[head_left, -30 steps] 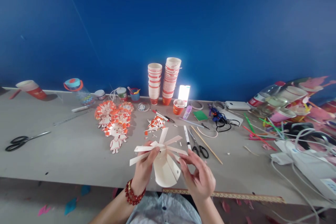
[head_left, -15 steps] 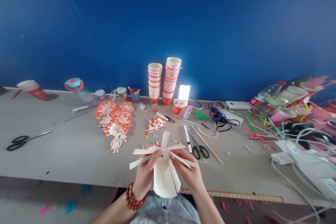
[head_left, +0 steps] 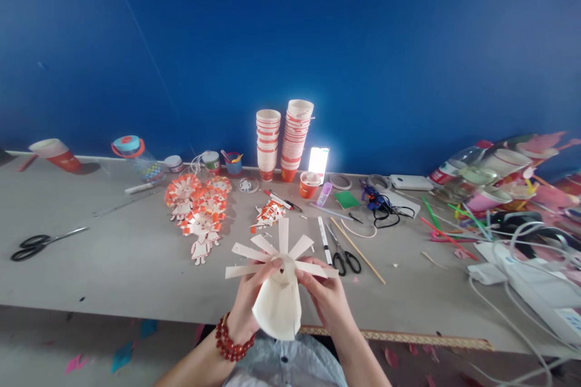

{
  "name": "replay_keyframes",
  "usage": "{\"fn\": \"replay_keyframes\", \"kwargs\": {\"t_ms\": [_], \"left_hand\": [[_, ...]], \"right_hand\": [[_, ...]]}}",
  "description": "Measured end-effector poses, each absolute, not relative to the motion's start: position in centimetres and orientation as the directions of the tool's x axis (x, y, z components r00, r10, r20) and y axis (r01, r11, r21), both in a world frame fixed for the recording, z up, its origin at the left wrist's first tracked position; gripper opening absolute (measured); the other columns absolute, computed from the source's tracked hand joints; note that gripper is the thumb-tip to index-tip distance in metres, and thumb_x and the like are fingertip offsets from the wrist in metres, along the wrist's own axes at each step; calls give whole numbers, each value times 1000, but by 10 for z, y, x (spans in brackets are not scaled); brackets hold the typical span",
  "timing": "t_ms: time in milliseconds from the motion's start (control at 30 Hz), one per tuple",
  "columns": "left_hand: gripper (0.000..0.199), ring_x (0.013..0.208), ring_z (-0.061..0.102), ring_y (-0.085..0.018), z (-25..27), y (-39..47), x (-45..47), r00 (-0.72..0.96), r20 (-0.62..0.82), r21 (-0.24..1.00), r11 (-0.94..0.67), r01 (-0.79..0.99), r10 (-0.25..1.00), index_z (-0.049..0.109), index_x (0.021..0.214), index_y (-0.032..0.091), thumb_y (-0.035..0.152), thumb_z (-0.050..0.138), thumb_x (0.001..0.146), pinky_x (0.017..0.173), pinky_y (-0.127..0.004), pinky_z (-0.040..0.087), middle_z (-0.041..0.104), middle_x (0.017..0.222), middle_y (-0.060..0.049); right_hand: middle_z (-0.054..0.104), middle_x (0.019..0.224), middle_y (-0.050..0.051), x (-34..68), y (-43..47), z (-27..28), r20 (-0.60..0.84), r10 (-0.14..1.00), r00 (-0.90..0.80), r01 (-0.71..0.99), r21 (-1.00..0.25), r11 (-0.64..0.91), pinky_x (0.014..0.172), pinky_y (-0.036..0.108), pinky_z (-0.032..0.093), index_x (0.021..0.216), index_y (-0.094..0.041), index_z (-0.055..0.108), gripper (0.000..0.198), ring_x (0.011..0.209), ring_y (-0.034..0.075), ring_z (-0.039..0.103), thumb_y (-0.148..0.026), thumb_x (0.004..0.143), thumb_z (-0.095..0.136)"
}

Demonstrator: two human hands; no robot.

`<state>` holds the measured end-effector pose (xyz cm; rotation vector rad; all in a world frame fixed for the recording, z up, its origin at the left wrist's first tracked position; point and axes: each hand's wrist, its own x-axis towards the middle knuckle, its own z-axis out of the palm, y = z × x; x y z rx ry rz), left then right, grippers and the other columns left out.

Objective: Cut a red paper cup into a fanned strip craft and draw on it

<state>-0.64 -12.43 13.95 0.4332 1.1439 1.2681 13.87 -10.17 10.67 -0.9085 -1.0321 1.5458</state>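
Between my two hands is a cut paper cup [head_left: 279,305], its white inside facing me, with several strips spread out like rays around its round base and a wide uncut panel hanging toward me. My left hand [head_left: 249,299] grips it from the left, thumb near the base. On the other side my right hand [head_left: 324,293] pinches it close to the base, thumb and fingers on the strips. Just beyond lies a heap of orange and white paper scraps [head_left: 270,214]. Black-handled scissors [head_left: 347,261] and a white marker [head_left: 324,240] rest beyond my right hand.
Paper lion figures [head_left: 202,224] lie left of centre. Two tall stacks of paper cups [head_left: 297,139] stand by the blue wall, near a lit phone [head_left: 319,162]. More scissors [head_left: 45,243] are at far left. A glue gun [head_left: 379,198], power strip [head_left: 521,284] and cables crowd the right.
The cup has turned in my hands: its wide panel swung to the left, and the strips fan out more evenly above the base. My fingers have shifted slightly around it.
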Motion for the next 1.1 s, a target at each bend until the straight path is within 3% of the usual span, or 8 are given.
{"fn": "replay_keyframes", "kwargs": {"t_ms": [100,233,333,467,600,733,900,1100], "left_hand": [[37,60,62,-20,140,-125,-7,3,-409,775,349,-526,913,71,78,13,47,76,67,57,-29,49,69,70,-8],[35,58,63,-21,139,-126,-7,-21,-421,806,364,-467,907,73,82,16,49,72,71,56,-30,49,71,70,-8],[31,74,66,-25,139,-126,-9,-106,-321,892,262,-369,941,73,85,19,48,69,74,63,-30,51,73,83,-8],[18,86,65,-26,141,-124,-14,-245,-91,987,55,-148,965,72,77,23,40,68,75,75,-28,51,71,81,-6],[16,83,64,-24,137,-122,-15,-250,16,993,-44,-106,968,71,85,24,37,62,81,75,-29,50,70,81,-5],[21,89,66,-26,131,-122,-15,-284,-76,995,52,-90,956,73,87,22,40,65,79,80,-31,51,72,91,-6],[29,92,67,-30,134,-126,-11,-275,-254,959,205,-195,927,76,77,18,46,69,72,74,-32,54,74,91,-10],[35,83,69,-29,143,-127,-4,-271,-293,920,194,-339,917,75,81,14,45,76,65,66,-30,55,75,88,-11]], "right_hand": [[69,70,4,137,-102,104,-69,980,-185,-364,-922,-133,66,32,52,74,-19,72,22,66,21,63,-39,71,81],[73,78,8,135,-103,100,-121,979,-167,-364,-915,-175,77,38,54,75,-18,74,27,78,27,68,-44,71,81],[75,87,11,137,-106,97,-135,975,-178,-379,-905,-194,81,41,55,87,-20,75,36,85,30,70,-52,72,78],[70,114,13,144,-114,103,7,963,-269,-377,-921,-98,91,43,52,106,-24,74,57,107,34,64,-68,70,70],[63,129,12,150,-120,111,52,931,-362,-299,-952,-63,97,45,48,122,-25,67,64,121,36,55,-61,69,76],[69,119,11,154,-120,104,-16,970,-244,-322,-942,-97,96,47,49,110,-25,73,41,114,34,61,-49,77,74],[75,99,13,151,-116,93,-136,982,-129,-341,-924,-172,78,42,57,98,-19,75,38,87,31,70,-43,70,82],[71,75,7,144,-111,96,-62,989,-131,-300,-949,-100,68,31,55,85,-17,73,23,70,23,66,-38,77,78]]}}
